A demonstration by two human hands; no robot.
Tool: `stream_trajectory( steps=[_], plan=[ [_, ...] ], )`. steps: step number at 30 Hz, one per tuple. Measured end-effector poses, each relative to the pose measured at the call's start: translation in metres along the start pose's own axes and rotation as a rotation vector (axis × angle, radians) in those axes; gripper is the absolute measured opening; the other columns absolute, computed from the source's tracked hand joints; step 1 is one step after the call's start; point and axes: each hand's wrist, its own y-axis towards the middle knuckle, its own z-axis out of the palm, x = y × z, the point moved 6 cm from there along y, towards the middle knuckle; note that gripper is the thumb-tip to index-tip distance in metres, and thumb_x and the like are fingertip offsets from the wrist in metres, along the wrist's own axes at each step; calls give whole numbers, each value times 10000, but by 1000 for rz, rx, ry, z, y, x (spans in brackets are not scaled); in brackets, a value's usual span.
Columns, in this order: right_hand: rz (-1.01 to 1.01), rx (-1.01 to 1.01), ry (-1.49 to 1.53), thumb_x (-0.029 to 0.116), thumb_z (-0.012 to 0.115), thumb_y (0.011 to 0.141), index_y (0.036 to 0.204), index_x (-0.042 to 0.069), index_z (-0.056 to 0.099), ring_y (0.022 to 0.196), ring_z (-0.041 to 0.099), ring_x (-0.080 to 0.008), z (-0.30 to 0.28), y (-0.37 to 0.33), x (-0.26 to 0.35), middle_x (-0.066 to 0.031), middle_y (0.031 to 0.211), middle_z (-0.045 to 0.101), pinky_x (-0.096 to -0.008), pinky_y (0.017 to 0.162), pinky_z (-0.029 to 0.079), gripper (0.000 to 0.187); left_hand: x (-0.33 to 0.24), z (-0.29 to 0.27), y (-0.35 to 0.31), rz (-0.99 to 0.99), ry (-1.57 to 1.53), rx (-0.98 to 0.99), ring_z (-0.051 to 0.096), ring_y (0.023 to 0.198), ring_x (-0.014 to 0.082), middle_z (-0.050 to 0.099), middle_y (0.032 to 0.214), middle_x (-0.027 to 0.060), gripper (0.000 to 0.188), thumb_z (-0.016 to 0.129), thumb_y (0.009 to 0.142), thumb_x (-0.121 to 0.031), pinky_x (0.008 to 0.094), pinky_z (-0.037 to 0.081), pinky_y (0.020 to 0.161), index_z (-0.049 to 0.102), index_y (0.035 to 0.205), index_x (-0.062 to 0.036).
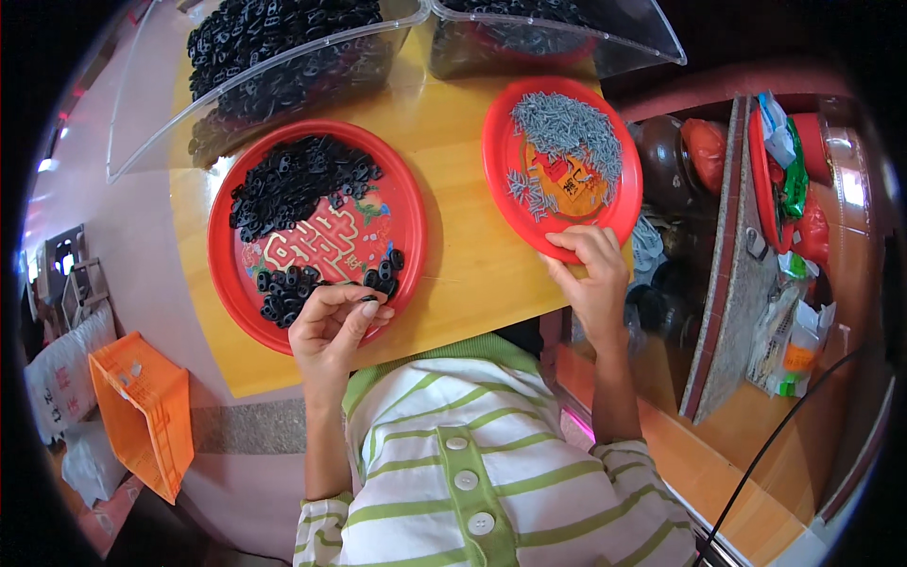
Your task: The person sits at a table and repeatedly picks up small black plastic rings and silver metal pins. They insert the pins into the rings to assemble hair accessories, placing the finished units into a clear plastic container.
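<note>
My left hand (333, 323) pinches a small black plastic piece (367, 300) between thumb and fingertips, over the near edge of a round red tray (223, 274). Heaped at the far side of that tray are many small black plastic pieces (288, 184) with holes in them. Smaller groups of the same pieces lie near my left fingers. To the right, my right hand (595, 281) grips the near rim of a second red plate (493, 151), thumb and fingers on the edge. Small grey screws (572, 128) are piled in its far part, with a few scattered nearer.
Both plates are at a yellow table (453, 255). Behind them stand clear plastic bins (283, 52) full of black pieces. An orange basket (142, 406) is at the lower left. On the right, a stone-topped ledge (723, 283) runs beside jars and packets; a black cable (775, 435) hangs nearby.
</note>
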Motion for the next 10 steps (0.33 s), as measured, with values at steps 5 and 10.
stream_trajectory(
  steps=[5, 10],
  plan=[
    [-9, -16, 12, 72, 736, 655, 884, 71, 643, 835, 567, -253, 7, -2, -2, -70, 871, 606, -349, 726, 465, 248, -2, -7, 0, 18, 32, 40, 652, 791, 185, 640, 918, 153, 110, 581, 846, 49, 284, 547, 728, 561, 954, 48],
    [-14, -16, -18, 77, 733, 664, 916, 79, 642, 855, 561, -255, 11, -5, 1, -71, 896, 604, -348, 730, 465, 269, -4, -19, -3, 13, 67, 41, 652, 792, 191, 641, 923, 159, 108, 584, 851, 33, 278, 541, 726, 559, 955, 48]
  ],
)
